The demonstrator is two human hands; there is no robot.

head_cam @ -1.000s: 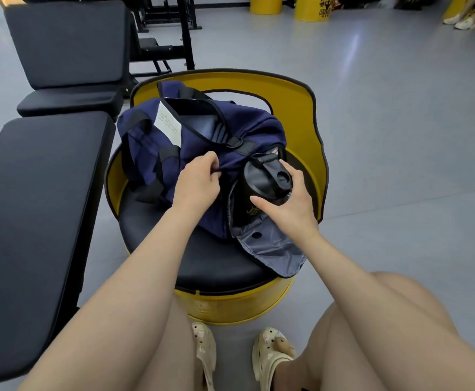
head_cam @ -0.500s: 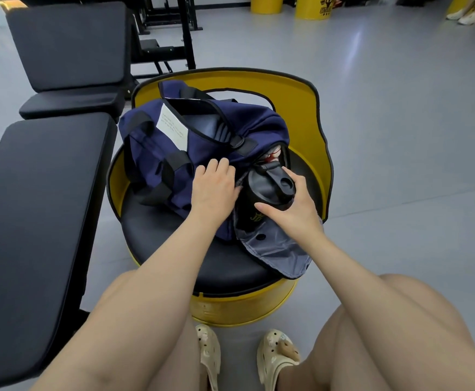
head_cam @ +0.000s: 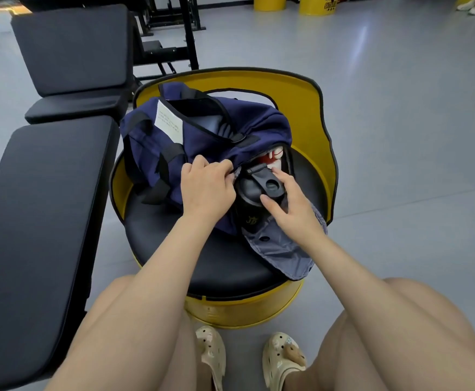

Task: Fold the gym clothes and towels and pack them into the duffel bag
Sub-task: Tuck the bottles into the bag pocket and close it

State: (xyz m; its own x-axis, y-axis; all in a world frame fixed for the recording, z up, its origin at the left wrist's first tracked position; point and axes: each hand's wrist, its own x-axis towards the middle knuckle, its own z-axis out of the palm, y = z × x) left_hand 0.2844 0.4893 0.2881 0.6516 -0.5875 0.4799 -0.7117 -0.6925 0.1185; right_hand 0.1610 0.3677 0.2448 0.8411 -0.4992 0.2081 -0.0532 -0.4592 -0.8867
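Your left hand [head_cam: 206, 190]: forearm reached forward from the lower left, knuckles up, fingers [head_cam: 225, 166] curled and pinching the fabric edge of the side-pocket opening.

Your right hand [head_cam: 288, 206]: forearm reached in from the lower right, wrist over the pocket's grey lining flap [head_cam: 282, 249]. Fingers were curled round the cap of the bottle, thumb on its near side and index finger on its far side by the hinge.

One navy blue fabric duffel bag [head_cam: 202, 131] with black straps and a white paper tag: it lay on the black padded seat of one yellow drum-shaped stool [head_cam: 319, 114], top opening and end pocket both unzipped.

One black plastic shaker bottle [head_cam: 254, 201] with a flip-top lid: it stood tilted, partly inside the end pocket, gripped by you. One red-and-white item [head_cam: 273, 158] showed behind it in the pocket; I could not tell what it was.

One black padded workout bench [head_cam: 41, 193]: it stood just beside the stool, to your left, backrest raised beyond it.

Two beige foam clogs [head_cam: 282, 359]: they were on your feet, on the grey floor below the stool.
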